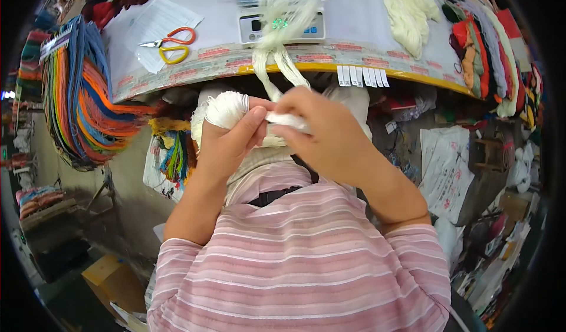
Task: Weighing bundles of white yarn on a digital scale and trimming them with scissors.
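Above my lap, my left hand (239,128) is closed round a bundle of white yarn (226,110), whose fluffy looped end bulges out on the left. My right hand (318,122), slightly smeared by motion, is closed on a white twisted length (288,120) of the same yarn close to the left fingers. Beyond the hands, loose cream strands (287,13) lie across a digital scale (250,30) with lit green digits. Two tails of those strands drop over the table edge toward my right hand; where they end is hidden behind it.
Scissors (171,43) with red and yellow handles lie on paper on the table (221,28). A cream skein (410,13) rests at right. White labels (362,76) line the yellow-taped edge. Multicoloured yarn (88,90) hangs at left, more at far right. A white bag (445,170) stands below.
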`<state>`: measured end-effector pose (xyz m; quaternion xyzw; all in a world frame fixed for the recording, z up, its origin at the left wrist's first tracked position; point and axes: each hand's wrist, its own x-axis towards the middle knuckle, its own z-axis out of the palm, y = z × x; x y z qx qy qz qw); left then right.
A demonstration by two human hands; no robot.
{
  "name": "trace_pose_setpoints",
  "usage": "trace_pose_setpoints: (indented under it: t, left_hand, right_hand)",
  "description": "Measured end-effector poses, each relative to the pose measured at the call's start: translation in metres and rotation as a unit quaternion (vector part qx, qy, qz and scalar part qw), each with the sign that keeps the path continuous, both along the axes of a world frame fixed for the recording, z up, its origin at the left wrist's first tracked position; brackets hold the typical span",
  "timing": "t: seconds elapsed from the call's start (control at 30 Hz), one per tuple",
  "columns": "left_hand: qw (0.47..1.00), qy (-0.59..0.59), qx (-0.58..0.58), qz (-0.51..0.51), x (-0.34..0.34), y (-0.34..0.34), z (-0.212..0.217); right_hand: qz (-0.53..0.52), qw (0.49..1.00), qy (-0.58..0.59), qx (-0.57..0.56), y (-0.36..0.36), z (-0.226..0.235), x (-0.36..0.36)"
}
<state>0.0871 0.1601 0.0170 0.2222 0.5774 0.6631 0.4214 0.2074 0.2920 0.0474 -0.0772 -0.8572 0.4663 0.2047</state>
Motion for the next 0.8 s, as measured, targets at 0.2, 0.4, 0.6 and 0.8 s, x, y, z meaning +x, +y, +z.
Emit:
trace_pose_setpoints:
  t: [0.2, 0.4, 0.6, 0.8]
  left_hand:
    - [0.999, -0.013, 0.012, 0.028, 0.006, 0.024, -0.014]
    - [0.999, 0.03, 0.004, 0.017, 0.005, 0.039, -0.03]
    - [0.999, -0.01, 0.007, 0.035, 0.004, 0.044, -0.031]
    - [0.995, -0.056, 0.083, 0.025, 0.002, 0.04, -0.03]
  right_hand:
    - [-0.525, 0.813, 0.084, -0.238, 0.121, -0.135, 0.092]
    - [-0.468, 0.779, -0.001, -0.417, 0.164, -0.16, 0.087]
    - [-0.336, 0.827, 0.135, -0.43, 0.106, -0.101, 0.045]
    - [-0.113, 0.848, 0.026, -0.517, 0.013, -0.056, 0.013]
